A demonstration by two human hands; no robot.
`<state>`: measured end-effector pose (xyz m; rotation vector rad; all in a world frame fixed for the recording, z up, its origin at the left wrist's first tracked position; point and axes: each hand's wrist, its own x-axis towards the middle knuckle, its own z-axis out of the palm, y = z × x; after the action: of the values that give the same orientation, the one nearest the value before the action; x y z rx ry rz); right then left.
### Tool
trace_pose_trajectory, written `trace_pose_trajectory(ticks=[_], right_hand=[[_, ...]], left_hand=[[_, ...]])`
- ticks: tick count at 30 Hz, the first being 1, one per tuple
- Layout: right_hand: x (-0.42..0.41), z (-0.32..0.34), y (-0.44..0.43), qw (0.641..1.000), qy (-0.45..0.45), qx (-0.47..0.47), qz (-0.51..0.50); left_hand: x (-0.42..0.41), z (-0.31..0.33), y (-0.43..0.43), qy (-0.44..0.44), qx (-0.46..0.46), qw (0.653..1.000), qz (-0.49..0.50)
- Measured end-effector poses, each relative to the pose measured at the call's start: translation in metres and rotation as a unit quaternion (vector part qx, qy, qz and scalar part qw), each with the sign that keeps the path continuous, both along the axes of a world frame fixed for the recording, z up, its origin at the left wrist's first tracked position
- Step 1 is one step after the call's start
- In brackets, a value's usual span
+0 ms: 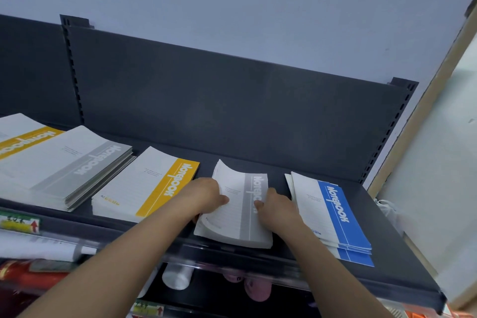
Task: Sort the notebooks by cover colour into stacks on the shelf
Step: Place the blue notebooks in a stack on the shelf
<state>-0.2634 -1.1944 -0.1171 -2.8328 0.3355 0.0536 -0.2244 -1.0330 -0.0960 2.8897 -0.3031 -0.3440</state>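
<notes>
Four piles sit in a row on the dark shelf [387, 253]. From the left there is a big grey stack [77, 165], then a yellow stack [144, 186], then a small grey stack [240, 214], and then a blue stack [333, 212].

Both hands are on the small grey stack. The left hand [206, 196] grips its left side with the thumb lying on top of the cover. The right hand [278, 209] grips its right side the same way, with the thumb on the grey stripe. The far end of the top cover curls up.

The sorting looks mostly done, because each pile shows only one colour on top. But there are two grey piles, well apart, with the yellow stack between them. A yellow notebook [25, 141] also lies at the far left, behind the big grey stack and partly under it. So I think the greys still need to come together, and the yellows too. The blue stack is a bit messy, with its books slid apart.

Some things are hard to see. The fingers are hidden beside or under the small grey stack. The yellow notebook is cut off at the edge. I cannot count the books in any pile. The things on the shelf below are blurry.
</notes>
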Motion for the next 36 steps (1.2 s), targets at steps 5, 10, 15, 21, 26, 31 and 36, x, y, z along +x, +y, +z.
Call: trace_pose_trajectory(ticks=[5, 10, 15, 21, 26, 31, 36], right_hand=[[0.001, -0.001, 0.0, 1.0, 0.021, -0.021, -0.001], [-0.003, 0.002, 0.0, 0.999, -0.02, -0.028, -0.008], [-0.005, 0.016, -0.021, 0.989, -0.138, -0.029, -0.051], [-0.018, 0.023, -0.086, 0.988, -0.095, -0.043, -0.11], [-0.029, 0.014, -0.137, 0.992, -0.001, 0.011, -0.128], [-0.039, 0.01, -0.168, 0.995, 0.017, 0.045, -0.086], [-0.04, 0.006, -0.175, 0.999, 0.003, 0.035, -0.037]], left_hand=[[0.002, -0.001, 0.0, -0.016, 0.006, 1.0, -0.005], [0.003, -0.004, -0.006, -0.109, 0.047, 0.993, -0.001], [-0.002, 0.003, -0.034, -0.209, 0.025, 0.975, -0.071], [-0.017, 0.006, -0.09, -0.144, -0.069, 0.98, -0.119], [-0.029, 0.002, -0.135, -0.052, -0.132, 0.986, -0.083], [-0.039, 0.001, -0.168, 0.026, -0.216, 0.976, 0.002], [-0.041, -0.001, -0.181, 0.072, -0.32, 0.939, 0.101]])
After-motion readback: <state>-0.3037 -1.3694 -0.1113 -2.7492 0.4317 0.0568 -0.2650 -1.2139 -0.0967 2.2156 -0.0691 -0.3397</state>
